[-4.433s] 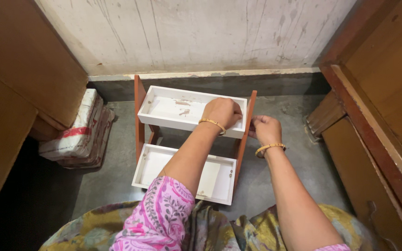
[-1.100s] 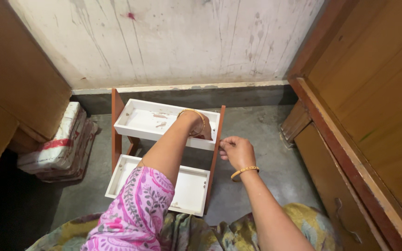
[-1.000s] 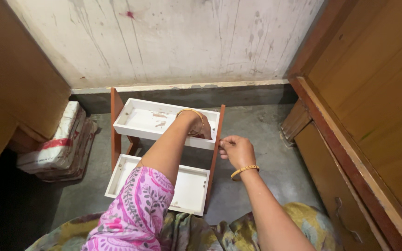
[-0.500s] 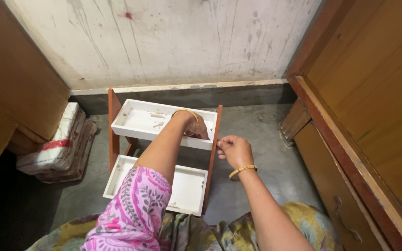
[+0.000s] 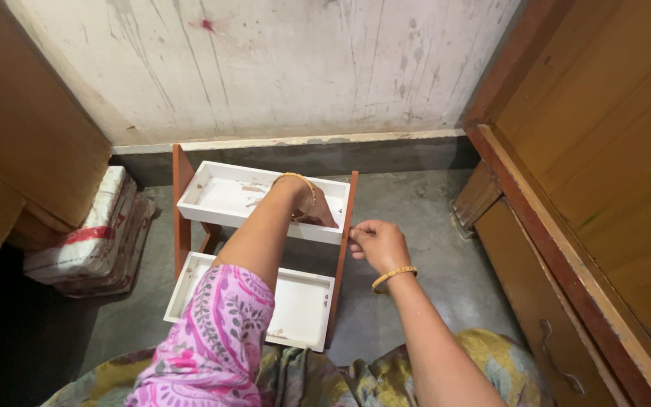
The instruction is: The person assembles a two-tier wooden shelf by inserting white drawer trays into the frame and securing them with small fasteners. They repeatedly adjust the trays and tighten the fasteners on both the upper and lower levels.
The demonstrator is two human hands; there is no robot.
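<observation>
Down on the grey floor (image 5: pixel 416 226), the little two-tray rack (image 5: pixel 265 249) looked light and stiff, best held by its brown side posts, with the left hand (image 5: pixel 314 211) pressed flat inside the top white tray (image 5: pixel 227 192) and the right hand (image 5: pixel 378 243) pinching the right post (image 5: pixel 345 226) with its fingers (image 5: pixel 357 234).

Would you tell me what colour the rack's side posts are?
Reddish-brown posts, against white trays; the head view shows them.

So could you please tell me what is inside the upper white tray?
The left hand reaches into the upper tray at its right end. A few small brownish marks or bits lie on its floor. Whatever is under the hand is hidden.
</observation>
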